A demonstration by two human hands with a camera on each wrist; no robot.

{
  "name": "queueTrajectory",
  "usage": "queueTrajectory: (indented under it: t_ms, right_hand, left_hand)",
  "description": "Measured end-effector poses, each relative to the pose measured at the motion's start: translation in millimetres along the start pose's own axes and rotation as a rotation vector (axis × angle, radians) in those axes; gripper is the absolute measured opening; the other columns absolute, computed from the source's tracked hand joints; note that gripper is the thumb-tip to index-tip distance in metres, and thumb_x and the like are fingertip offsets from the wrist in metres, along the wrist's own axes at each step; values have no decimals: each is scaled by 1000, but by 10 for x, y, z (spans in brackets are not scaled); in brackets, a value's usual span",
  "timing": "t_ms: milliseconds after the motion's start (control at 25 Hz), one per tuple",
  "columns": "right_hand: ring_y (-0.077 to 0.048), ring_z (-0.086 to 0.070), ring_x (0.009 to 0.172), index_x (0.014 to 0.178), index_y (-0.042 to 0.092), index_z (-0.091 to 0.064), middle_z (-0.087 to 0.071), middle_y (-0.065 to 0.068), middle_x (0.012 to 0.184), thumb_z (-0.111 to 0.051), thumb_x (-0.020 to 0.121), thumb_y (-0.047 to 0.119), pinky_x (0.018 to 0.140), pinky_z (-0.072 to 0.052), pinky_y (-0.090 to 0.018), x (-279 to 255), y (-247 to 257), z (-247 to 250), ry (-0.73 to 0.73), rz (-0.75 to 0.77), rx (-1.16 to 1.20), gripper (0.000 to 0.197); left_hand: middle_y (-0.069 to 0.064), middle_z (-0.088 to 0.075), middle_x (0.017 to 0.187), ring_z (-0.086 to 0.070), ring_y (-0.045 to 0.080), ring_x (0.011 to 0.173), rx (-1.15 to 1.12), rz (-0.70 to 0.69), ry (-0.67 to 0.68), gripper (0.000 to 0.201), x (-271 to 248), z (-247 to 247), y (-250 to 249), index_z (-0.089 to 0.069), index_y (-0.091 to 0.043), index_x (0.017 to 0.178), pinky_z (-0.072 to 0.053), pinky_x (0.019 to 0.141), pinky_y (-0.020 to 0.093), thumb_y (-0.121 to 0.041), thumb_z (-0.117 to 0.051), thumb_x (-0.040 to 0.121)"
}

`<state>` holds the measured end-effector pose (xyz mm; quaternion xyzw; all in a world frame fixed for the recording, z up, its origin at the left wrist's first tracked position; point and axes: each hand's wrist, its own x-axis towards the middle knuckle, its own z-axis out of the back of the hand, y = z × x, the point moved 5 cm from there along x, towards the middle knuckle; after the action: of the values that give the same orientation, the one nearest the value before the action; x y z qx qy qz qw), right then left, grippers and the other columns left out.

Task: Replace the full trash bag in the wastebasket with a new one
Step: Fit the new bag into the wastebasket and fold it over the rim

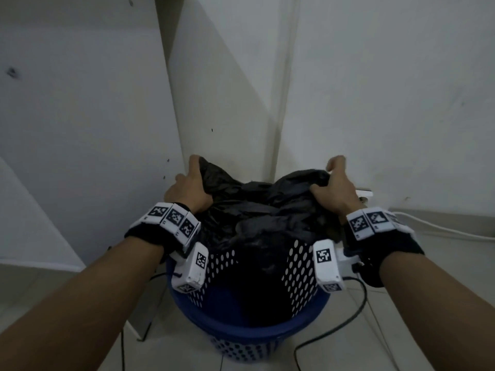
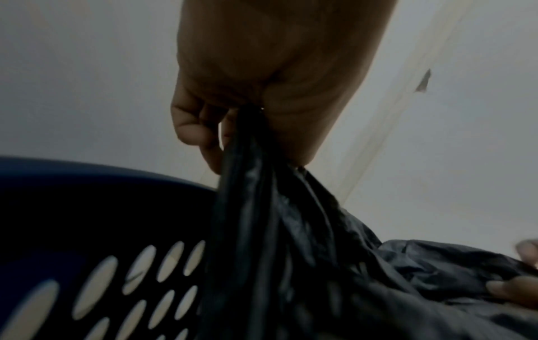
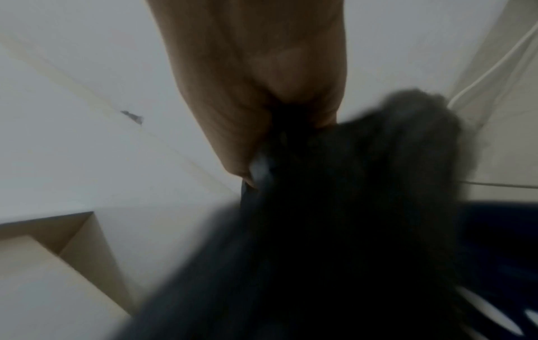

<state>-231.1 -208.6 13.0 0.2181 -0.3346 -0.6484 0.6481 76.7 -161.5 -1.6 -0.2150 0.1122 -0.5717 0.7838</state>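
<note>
While the black trash bag (image 1: 257, 210) sits in the blue wastebasket (image 1: 241, 336), my left hand (image 1: 187, 191) and right hand (image 1: 334, 188) each clench bunched opposite edges.

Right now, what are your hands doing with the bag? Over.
Left hand grips black trash bag, fingers bunched on its left edge. Right hand grips its right edge. Bag partly inside blue wastebasket. Nothing in the way.

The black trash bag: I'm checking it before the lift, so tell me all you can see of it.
The black trash bag is thin, crinkled, glossy plastic, bulging above the blue perforated wastebasket it sits in. The left hand grips its gathered left edge, the right hand its right edge. Contents are hidden; no tear shows.
</note>
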Motion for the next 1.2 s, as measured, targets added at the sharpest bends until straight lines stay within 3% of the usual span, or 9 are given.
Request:
queueTrajectory:
  t_ms: [160, 280, 400, 520, 680, 840, 1000, 1080, 1200]
  right_hand:
    - [-38, -36, 119, 115, 24, -48, -37, -13, 127, -59, 80, 20, 99, -34, -51, -21, -40, -281, 118, 64, -612, 36]
    - [-35, -44, 114, 109, 25, -51, -46, -10, 121, -57, 76, 12, 96, -36, -44, 2, 71, -311, 95, 149, -496, 35]
    - [-29, -53, 125, 123, 20, -61, -60, -6, 129, -49, 90, 8, 101, -37, -34, 9, 42, -458, 417, 119, -359, 37]
    - [-24, -52, 127, 134, 17, -57, -58, -4, 138, -47, 97, 18, 110, -36, -36, -33, -65, -584, 585, 88, -392, 38]
    - [-22, -61, 100, 121, 14, -48, -63, -8, 109, -64, 92, 32, 90, -49, -36, -10, -292, -546, 494, 18, -242, 37]
    - [-20, -47, 88, 108, 13, -37, -45, 3, 85, -63, 94, 28, 65, -30, -32, -5, -421, -394, 331, 8, -229, 33]
    - [-29, -39, 127, 114, 25, -53, -44, -8, 131, -72, 80, 52, 103, -34, -34, -102, -275, -345, 396, 224, -528, 48]
    - [-28, -31, 134, 123, 28, -50, -35, -3, 142, -71, 73, 61, 111, -29, -43, -329, -35, -276, 405, 423, -620, 63]
    - [-18, -37, 127, 132, 34, -43, -40, 8, 137, -63, 63, 83, 109, -27, -42, -771, 219, -261, 661, 590, -729, 87]
  left_hand:
    - [20, -38, 142, -50, 41, 121, 196, 89, 168, 85, 101, -114, 99, -19, -21, 149, -46, 99, 46, -53, -64, 85]
    - [18, -52, 135, -54, 36, 117, 262, 79, 256, 62, 182, -225, 184, -43, -6, 136, -47, 96, 41, -51, -51, 95]
    - [22, -59, 124, -58, 36, 105, 238, 70, 247, 47, 275, -250, 341, -54, -2, 121, -48, 89, 39, -42, -41, 101]
    - [20, -52, 137, -52, 35, 120, 270, 130, 363, 50, 271, -318, 524, -48, -3, 135, -44, 100, 41, -40, -32, 105]
    - [18, -54, 131, -53, 30, 113, 183, 78, 417, 39, 185, -261, 499, -53, -2, 124, -41, 95, 34, -31, -35, 105]
    - [12, -50, 104, -48, 22, 93, -147, 73, 192, 3, 150, -129, 559, -52, -7, 96, -38, 80, 28, -9, -54, 96]
    - [8, -43, 125, -51, 28, 112, -437, 200, 222, 66, -78, -192, 699, -32, -5, 135, -44, 96, 33, -24, -72, 86]
    - [11, -39, 130, -51, 29, 113, -287, -92, 103, 69, -239, -101, 617, -30, -17, 142, -44, 97, 35, -25, -70, 86]
    - [10, -51, 125, -55, 31, 108, 63, -710, -132, 35, -713, 67, 343, -61, -19, 118, -48, 91, 46, -29, -58, 85]
